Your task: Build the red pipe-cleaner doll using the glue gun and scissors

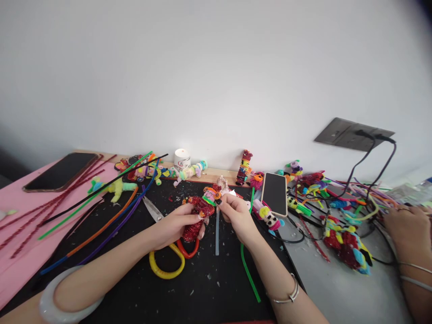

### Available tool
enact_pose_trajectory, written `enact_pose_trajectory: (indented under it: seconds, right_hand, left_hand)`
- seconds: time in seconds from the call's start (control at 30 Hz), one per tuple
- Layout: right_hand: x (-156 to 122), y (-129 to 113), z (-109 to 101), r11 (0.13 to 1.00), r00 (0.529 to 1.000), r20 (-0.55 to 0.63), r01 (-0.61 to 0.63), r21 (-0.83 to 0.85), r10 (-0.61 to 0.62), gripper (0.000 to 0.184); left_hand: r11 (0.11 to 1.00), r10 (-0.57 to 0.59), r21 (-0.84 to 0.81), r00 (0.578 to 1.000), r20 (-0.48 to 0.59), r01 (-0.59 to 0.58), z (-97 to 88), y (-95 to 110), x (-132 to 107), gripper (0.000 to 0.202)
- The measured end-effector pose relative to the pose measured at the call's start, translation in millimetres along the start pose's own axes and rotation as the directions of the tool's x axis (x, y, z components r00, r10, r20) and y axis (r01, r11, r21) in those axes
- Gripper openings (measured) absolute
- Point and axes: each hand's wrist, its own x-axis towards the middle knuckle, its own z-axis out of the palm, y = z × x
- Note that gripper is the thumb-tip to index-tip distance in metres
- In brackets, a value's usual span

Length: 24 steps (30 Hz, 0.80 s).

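A doll of glittery red pipe cleaner, with a pink face and orange and green trim [194,228], is wrapped in the fingers of my left hand [178,225]. My right hand [234,211] pinches at the side of the doll's head; its fingertips hide whatever small piece is between them. Just below those fingertips a translucent glue stick [217,236] lies on the black mat [216,292]. Scissors [166,265] with yellow and red handles lie partly under my left hand, blades pointing up and left. A green pipe cleaner [248,270] lies beside my right wrist.
Pipe cleaners [97,245] fan out on the left, over pink paper [20,189] with a dark phone [62,172]. A paper cup [182,158] and pipe-cleaner figures [243,168] line the wall. Another phone [274,193], plugged cords [359,162] and a co-worker's hand [410,229] are right.
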Motion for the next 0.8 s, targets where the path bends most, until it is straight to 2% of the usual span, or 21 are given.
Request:
enact_pose_trajectory:
  seconds: [0.8]
  right_hand:
    - [-0.6, 1.2, -0.9, 1.0, 1.0, -0.002, 0.002, 0.019, -0.002, 0.033]
  left_hand:
    - [0.999, -0.021, -0.034, 1.0, 0.003, 0.021, 4.8, 8.5, -2.6, 0.019]
